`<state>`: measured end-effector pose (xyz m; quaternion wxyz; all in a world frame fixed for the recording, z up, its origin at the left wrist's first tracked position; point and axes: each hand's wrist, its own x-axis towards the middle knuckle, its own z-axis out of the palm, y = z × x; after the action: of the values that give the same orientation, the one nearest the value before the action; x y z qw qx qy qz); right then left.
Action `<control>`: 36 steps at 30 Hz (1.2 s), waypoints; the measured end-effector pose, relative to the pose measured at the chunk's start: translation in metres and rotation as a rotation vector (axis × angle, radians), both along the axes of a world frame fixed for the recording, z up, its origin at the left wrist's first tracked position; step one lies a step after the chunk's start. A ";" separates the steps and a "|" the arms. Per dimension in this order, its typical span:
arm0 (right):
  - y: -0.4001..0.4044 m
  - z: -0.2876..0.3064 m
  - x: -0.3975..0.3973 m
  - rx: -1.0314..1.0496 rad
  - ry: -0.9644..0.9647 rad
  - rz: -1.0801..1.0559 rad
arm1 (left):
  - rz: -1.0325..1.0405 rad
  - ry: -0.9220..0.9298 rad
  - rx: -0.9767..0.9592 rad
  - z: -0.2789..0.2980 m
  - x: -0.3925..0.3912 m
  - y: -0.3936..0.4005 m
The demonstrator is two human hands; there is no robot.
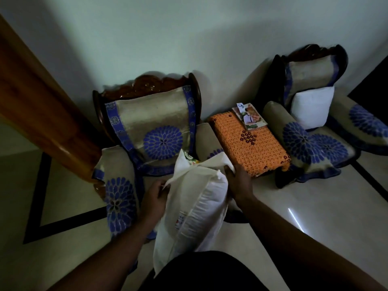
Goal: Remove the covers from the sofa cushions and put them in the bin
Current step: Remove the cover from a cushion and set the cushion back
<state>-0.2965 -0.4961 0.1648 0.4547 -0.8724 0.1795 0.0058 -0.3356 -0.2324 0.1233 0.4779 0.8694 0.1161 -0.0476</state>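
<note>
Left hand [154, 195] pinching cover [182, 179] – right hand [238, 178] gripping it, arms outstretched

One head-worn camera looks forward and down, close over both forearms, toward two armchairs [155, 131] against the far wall [189, 38].

From my remote feed I make out only a handwritten mark like "Cp" on the white slip [240, 106] atop the booklets [249, 117].

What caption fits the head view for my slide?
Both hands, left and right, grip a white cushion before two armchairs.
</note>
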 end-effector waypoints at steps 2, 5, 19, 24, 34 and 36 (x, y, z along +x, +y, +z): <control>0.003 0.019 0.014 -0.020 -0.061 0.055 | 0.053 0.034 -0.015 0.004 0.014 -0.001; 0.000 0.056 0.053 -0.027 -0.066 0.093 | 0.101 0.038 0.031 0.024 0.048 0.000; 0.002 0.090 0.079 0.231 -0.009 0.002 | 0.088 -0.152 0.095 0.078 0.086 -0.011; 0.016 0.112 0.069 0.624 0.014 0.059 | -0.007 -0.124 -0.524 0.098 0.066 -0.034; 0.029 0.124 0.090 0.240 -0.185 0.163 | 0.195 -0.118 -0.407 0.106 0.065 -0.062; 0.023 0.120 0.078 -0.053 -0.315 0.080 | 0.290 -0.014 -0.490 0.105 0.077 -0.054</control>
<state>-0.2184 -0.4731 0.2843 0.4535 -0.8806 0.0715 -0.1176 -0.2590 -0.2863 0.2280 0.6765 0.7026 0.2208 0.0005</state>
